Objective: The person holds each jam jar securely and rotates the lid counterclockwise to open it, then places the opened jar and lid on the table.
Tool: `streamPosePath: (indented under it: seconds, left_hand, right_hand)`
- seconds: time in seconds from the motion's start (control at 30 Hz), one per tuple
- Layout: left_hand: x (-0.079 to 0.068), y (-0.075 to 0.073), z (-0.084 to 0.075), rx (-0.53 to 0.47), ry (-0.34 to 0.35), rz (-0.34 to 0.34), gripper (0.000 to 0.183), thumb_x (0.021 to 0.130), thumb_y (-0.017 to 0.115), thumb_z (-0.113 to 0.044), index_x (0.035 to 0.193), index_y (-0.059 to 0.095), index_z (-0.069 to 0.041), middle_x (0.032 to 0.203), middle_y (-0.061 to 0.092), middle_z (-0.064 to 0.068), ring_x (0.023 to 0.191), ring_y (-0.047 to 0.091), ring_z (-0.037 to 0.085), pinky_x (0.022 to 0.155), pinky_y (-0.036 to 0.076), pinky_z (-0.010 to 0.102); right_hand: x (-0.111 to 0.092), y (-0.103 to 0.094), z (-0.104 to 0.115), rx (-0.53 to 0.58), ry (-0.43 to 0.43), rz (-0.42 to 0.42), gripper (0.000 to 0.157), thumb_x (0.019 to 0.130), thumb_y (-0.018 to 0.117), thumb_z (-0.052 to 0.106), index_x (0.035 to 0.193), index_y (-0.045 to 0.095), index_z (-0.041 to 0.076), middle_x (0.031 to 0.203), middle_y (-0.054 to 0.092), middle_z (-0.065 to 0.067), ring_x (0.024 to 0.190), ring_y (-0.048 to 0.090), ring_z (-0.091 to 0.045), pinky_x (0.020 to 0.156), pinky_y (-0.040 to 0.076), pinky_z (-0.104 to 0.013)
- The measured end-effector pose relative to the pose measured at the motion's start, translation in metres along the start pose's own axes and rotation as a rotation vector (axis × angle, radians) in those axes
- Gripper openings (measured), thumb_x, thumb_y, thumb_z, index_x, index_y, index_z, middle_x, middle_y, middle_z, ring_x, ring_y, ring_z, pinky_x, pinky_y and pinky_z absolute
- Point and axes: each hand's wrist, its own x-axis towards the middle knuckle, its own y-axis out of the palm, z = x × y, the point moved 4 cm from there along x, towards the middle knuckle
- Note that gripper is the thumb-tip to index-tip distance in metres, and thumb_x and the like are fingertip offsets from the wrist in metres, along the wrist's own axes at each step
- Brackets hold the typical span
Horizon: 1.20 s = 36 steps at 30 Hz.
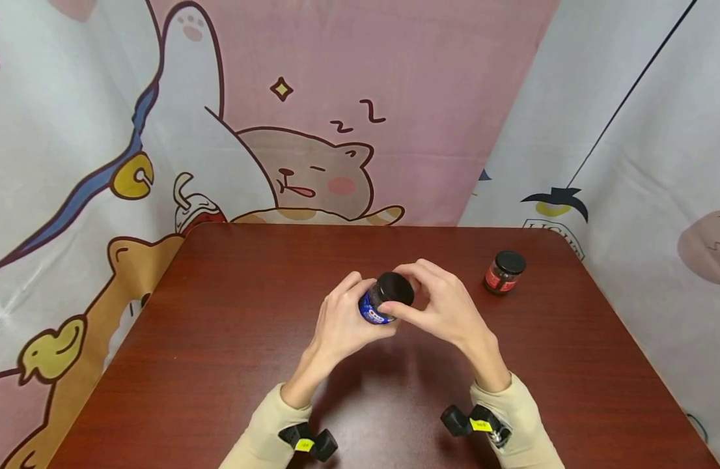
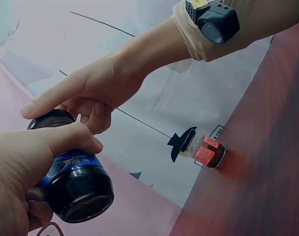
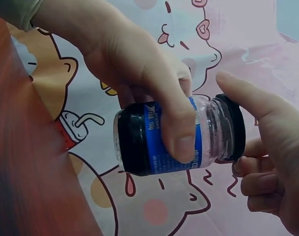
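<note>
A glass jar with a blue label [image 1: 373,312] and dark contents is held above the table in front of me. My left hand [image 1: 341,319] grips its body, the thumb lying across the blue label in the right wrist view. My right hand [image 1: 448,305] is at the black lid [image 1: 395,288], with the thumb on one side of the rim and curled fingers on the other. The lid [image 3: 234,128] sits on the jar's threaded neck in the right wrist view. In the left wrist view the jar's dark base [image 2: 83,191] is tilted toward the camera.
A second jar with a red label [image 1: 500,279] and a black lid stands at the back right of the reddish-brown wooden table [image 1: 237,312]. Behind the table hangs a cartoon-printed cloth [image 1: 430,98]. Each sleeve carries a black wrist camera [image 1: 307,443].
</note>
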Motion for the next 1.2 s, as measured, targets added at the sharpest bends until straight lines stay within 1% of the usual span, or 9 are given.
streamPosePath:
  seconds: [0.13,0.23,0.3,0.47,0.6,0.73,0.87,1.03,1.2]
  left_hand:
    - [0.0,0.001,0.002,0.004,0.006,0.023,0.049,0.062,0.092,-0.034,0.1,0.073,-0.01,0.083,0.049,-0.005,0.07,0.053,0.009,0.061,0.049,0.027]
    - [0.0,0.001,0.003,-0.012,0.008,0.051,0.048,0.062,0.092,-0.034,0.099,0.073,-0.01,0.083,0.05,-0.005,0.072,0.054,0.009,0.063,0.05,0.026]
    - [0.0,0.001,0.005,-0.034,0.009,0.072,0.048,0.062,0.092,-0.033,0.1,0.073,-0.009,0.084,0.051,-0.005,0.074,0.055,0.009,0.065,0.05,0.026]
    - [0.002,0.002,0.009,-0.095,0.015,0.105,0.049,0.06,0.093,-0.031,0.099,0.074,-0.009,0.083,0.052,-0.006,0.074,0.054,0.009,0.067,0.05,0.025]
    - [0.003,0.002,0.011,-0.149,0.016,0.128,0.046,0.059,0.093,-0.03,0.096,0.074,-0.01,0.079,0.052,-0.008,0.073,0.052,0.007,0.065,0.048,0.024]
    - [0.004,0.003,0.013,-0.209,0.026,0.165,0.041,0.062,0.091,-0.03,0.094,0.075,-0.011,0.077,0.051,-0.01,0.073,0.051,0.006,0.064,0.047,0.023]
    - [0.005,0.005,0.016,-0.285,0.039,0.21,0.038,0.064,0.091,-0.028,0.094,0.074,-0.012,0.077,0.053,-0.01,0.073,0.052,0.006,0.064,0.048,0.023]
    - [0.005,0.008,0.021,-0.378,0.062,0.263,0.039,0.064,0.093,-0.027,0.094,0.073,-0.014,0.078,0.056,-0.01,0.072,0.054,0.007,0.062,0.048,0.024]
    - [0.004,0.011,0.024,-0.444,0.075,0.304,0.037,0.066,0.092,-0.026,0.095,0.072,-0.017,0.081,0.06,-0.01,0.074,0.056,0.007,0.064,0.049,0.024]
  right_hand:
    - [0.0,-0.001,0.001,0.015,0.005,0.03,0.046,0.078,0.085,0.046,0.108,0.07,0.014,0.078,0.053,0.007,0.069,0.048,-0.006,0.058,0.042,-0.023]
    - [0.0,-0.001,0.002,0.033,0.018,0.059,0.045,0.077,0.087,0.04,0.11,0.069,0.015,0.079,0.052,0.008,0.069,0.05,-0.007,0.057,0.044,-0.025]
    - [0.0,0.0,0.002,0.048,0.019,0.074,0.046,0.078,0.087,0.039,0.112,0.068,0.016,0.082,0.053,0.009,0.071,0.051,-0.01,0.058,0.046,-0.027]
    - [0.001,0.001,0.003,0.094,-0.004,0.097,0.045,0.079,0.086,0.037,0.113,0.067,0.016,0.088,0.055,0.01,0.075,0.054,-0.014,0.06,0.048,-0.024]
    - [0.001,0.001,0.004,0.095,-0.046,0.112,0.042,0.082,0.084,0.037,0.115,0.067,0.016,0.091,0.057,0.01,0.076,0.054,-0.01,0.064,0.048,-0.025]
    - [0.001,0.001,0.004,0.079,-0.08,0.128,0.039,0.084,0.081,0.036,0.116,0.068,0.016,0.092,0.058,0.011,0.076,0.053,-0.007,0.064,0.048,-0.027]
    - [0.001,0.001,0.005,0.069,-0.095,0.152,0.039,0.085,0.079,0.035,0.117,0.068,0.017,0.093,0.058,0.011,0.078,0.054,-0.005,0.063,0.048,-0.026]
    - [0.001,0.002,0.006,0.077,-0.111,0.186,0.037,0.086,0.077,0.033,0.119,0.067,0.019,0.095,0.057,0.012,0.083,0.054,-0.003,0.069,0.047,-0.023]
    - [0.002,0.003,0.007,0.067,-0.133,0.213,0.036,0.087,0.074,0.032,0.119,0.067,0.019,0.095,0.056,0.013,0.085,0.052,-0.002,0.07,0.046,-0.022]
